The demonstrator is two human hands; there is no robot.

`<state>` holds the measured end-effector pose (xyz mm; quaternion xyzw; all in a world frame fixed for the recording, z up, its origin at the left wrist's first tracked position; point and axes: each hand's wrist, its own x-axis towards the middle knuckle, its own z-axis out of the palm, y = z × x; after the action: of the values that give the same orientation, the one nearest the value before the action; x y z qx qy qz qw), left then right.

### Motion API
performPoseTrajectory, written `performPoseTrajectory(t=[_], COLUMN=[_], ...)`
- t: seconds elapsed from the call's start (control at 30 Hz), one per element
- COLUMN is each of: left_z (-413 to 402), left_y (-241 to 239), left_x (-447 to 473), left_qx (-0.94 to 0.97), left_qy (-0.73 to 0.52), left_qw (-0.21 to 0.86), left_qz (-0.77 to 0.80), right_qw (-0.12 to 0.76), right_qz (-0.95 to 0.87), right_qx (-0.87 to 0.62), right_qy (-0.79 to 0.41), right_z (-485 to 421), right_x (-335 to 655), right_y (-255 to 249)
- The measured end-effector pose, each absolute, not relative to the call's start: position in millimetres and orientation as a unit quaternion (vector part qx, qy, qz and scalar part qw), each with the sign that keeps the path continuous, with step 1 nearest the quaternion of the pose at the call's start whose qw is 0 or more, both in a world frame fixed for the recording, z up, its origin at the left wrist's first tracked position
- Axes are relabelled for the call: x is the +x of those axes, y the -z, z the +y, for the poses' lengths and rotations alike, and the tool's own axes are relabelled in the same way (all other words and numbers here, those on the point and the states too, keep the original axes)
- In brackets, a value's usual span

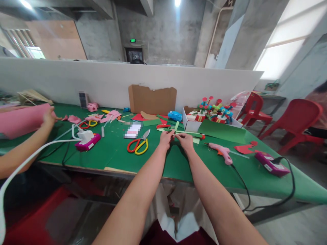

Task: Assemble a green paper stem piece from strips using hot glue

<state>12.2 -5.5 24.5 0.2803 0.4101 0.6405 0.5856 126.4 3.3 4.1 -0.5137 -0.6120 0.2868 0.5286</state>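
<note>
Both my arms reach out over the green table (pixel 178 166). My left hand (pixel 166 138) and my right hand (pixel 184 139) meet at its middle, fingers closed in a pinch on light green paper strips (pixel 178 132) that cross each other on the tabletop. One strip points up and away, others run right toward a red-tipped piece. Red and yellow scissors (pixel 138 144) lie just left of my left hand. A pink glue gun (pixel 221 151) lies to the right of my right hand, its black cord trailing off the front edge.
A white box (pixel 190 124) with colourful paper figures (pixel 213 110) stands behind, by a cardboard sheet (pixel 152 99) and blue stapler (pixel 175 116). Purple power strips (pixel 271 164) (pixel 88 142) sit right and left. Another person's hand (pixel 49 117) holds pink paper (pixel 21 119) at left. Red chairs (pixel 297 124) stand right.
</note>
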Motion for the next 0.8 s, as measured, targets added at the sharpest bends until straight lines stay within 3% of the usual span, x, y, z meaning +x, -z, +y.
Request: performPoseTrajectory(t=[0.5,0.8], left_z=[-1.4,-0.3], left_y=[-19.4,-18.1], left_x=[5.4,4.1], left_qx=[0.239,0.229], left_qy=[-0.675,-0.679], left_qw=[0.56,0.556], left_qz=[0.416,0.421], right_qw=[0.499,0.52], right_qz=[-0.621,-0.595], right_qx=[-0.507,-0.546], right_qy=[-0.329,-0.279], right_z=[1.6,-4.7], right_x=[128.3,133.2], right_y=[-7.9,-13.0])
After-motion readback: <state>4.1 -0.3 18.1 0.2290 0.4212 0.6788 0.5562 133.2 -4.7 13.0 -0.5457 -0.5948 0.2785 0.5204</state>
